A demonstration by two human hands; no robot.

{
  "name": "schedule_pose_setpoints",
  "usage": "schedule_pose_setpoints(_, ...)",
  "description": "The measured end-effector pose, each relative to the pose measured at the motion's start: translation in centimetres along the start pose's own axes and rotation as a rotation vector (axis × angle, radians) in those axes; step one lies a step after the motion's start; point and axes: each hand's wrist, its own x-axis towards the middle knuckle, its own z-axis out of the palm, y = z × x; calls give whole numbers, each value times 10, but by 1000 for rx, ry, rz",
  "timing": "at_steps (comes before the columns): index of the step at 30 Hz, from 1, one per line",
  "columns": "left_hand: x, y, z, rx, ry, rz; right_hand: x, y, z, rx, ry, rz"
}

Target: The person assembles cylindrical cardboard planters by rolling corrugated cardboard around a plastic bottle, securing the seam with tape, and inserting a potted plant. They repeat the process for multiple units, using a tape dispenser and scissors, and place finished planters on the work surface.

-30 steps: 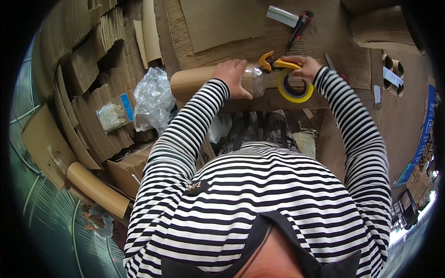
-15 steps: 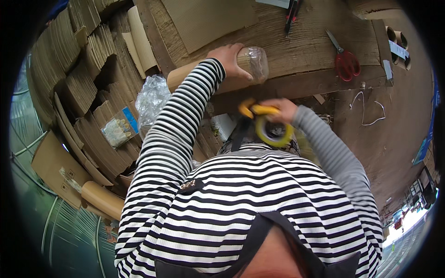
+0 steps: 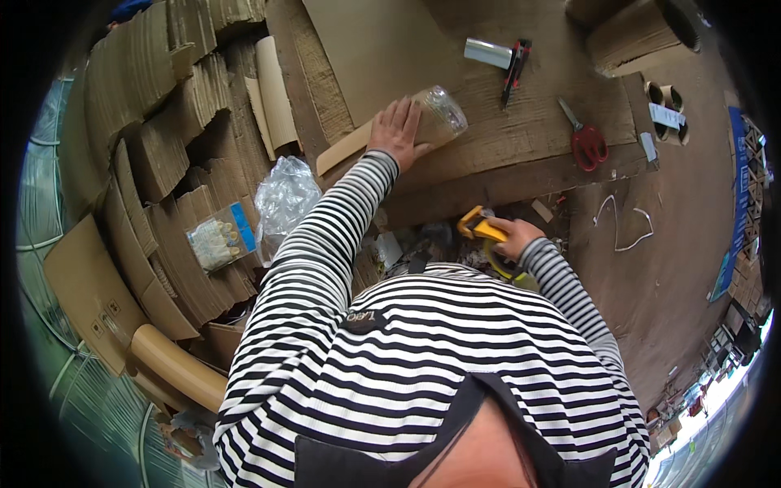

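Observation:
My left hand (image 3: pixel 397 134) lies over a brown cardboard roll (image 3: pixel 346 151) on the wooden table (image 3: pixel 521 154). Its fingers are stretched out and the thumb stands apart. Clear plastic (image 3: pixel 446 112) covers the roll's right end. Off the table's near edge, close to my body, my right hand (image 3: pixel 515 238) is closed round a yellow tape dispenser (image 3: pixel 482 225). A roll of yellowish tape sits on the dispenser, partly hidden by my hand. Farther right on the table lie red-handled scissors (image 3: pixel 586 138) and a black-and-red utility knife (image 3: pixel 516 73).
Stacked corrugated cardboard (image 3: pixel 134 154) fills the left side. Crumpled clear plastic (image 3: pixel 285 199) and a bag of gloves (image 3: pixel 218 242) lie on it. A silvery roll (image 3: pixel 488 53) is beside the knife. Cardboard tubes (image 3: pixel 671 99) stand past the table's right end. White string (image 3: pixel 622 232) lies on the floor.
My left hand has flattened from a grip round the roll, and the roll lies farther onto the table. The dispenser has moved slightly right and turned in my right hand. The view has shifted.

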Motion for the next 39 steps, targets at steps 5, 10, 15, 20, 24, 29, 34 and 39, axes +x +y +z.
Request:
schedule_pose_setpoints(5, -60, -93, -1, -211, -177, -163, -48, 55, 14, 111, 262, 145)
schedule_pose_setpoints(10, -145, -202, 74, -466, -28, -446, -63, 74, 39, 206, 348, 257)
schedule_pose_setpoints(15, -105, -207, 44, -610, 218, -233, -74, 51, 35, 223, 300, 235)
schedule_pose_setpoints(20, -36, -114, -98, -607, 543, 25, -66, 87, 27, 196, 361, 214)
schedule_pose_setpoints(24, 0, -30, -182, -388, 728, 157, -53, 90, -9, 138, 370, 154)
schedule_pose_setpoints(29, 63, 50, -224, -249, 538, 221, -22, 139, -36, 163, 360, -5)
schedule_pose_setpoints(34, 121, 137, -270, -102, 324, 337, -67, 166, -72, 138, 326, 122)
schedule_pose_setpoints(39, 197, 175, -299, -102, 279, 388, -74, 223, -80, 175, 309, 114)
